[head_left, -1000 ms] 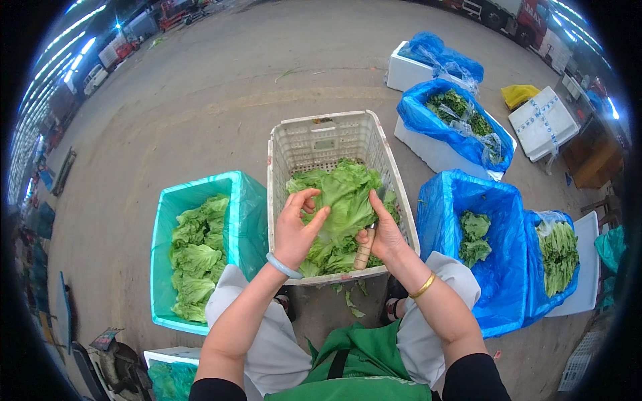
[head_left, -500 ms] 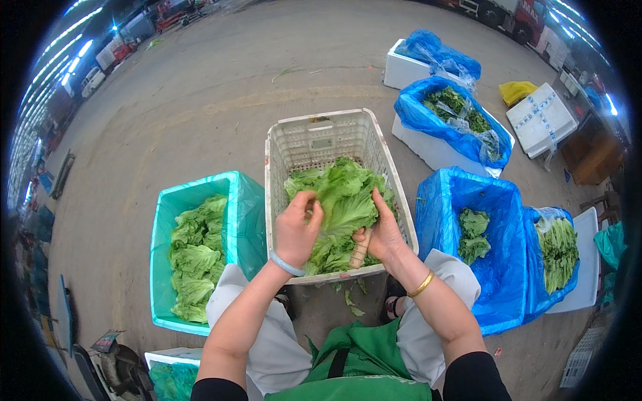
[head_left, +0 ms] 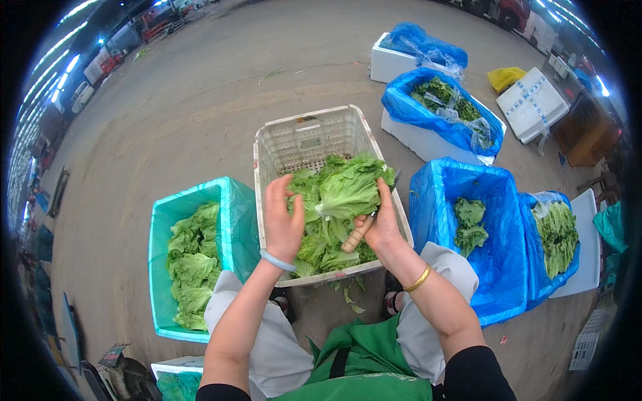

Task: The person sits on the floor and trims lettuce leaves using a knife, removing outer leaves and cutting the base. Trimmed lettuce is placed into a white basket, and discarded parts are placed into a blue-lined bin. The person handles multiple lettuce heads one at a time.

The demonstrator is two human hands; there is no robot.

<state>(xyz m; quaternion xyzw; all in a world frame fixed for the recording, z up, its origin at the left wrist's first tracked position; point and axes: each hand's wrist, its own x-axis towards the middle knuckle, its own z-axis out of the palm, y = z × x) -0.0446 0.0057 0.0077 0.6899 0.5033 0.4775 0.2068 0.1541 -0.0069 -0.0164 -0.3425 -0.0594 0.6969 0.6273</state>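
My right hand (head_left: 378,228) grips a wooden-handled knife (head_left: 354,238) and also holds a lettuce head (head_left: 349,194), with a pale cut stem toward the left and a bit of blade showing behind the leaves. My left hand (head_left: 283,220), a pale bangle on its wrist, is open just left of that head, fingers raised and apart. Both hands are over a white plastic crate (head_left: 267,147) between my legs, which holds more lettuce (head_left: 314,248). At the left, a teal-lined box (head_left: 242,207) holds piled lettuce.
At the right, blue-lined boxes (head_left: 493,267) hold greens; two more (head_left: 408,90) stand farther back beside a tilted foam lid (head_left: 535,103), yellow bag (head_left: 505,78) and brown carton (head_left: 585,140). Parked vehicles (head_left: 508,15) line the far floor. A box with teal plastic (head_left: 179,385) is at lower left.
My left fingers have lifted off the leaves and spread. My right hand has raised the lettuce slightly to the right, showing its stem, and the knife handle has tilted.
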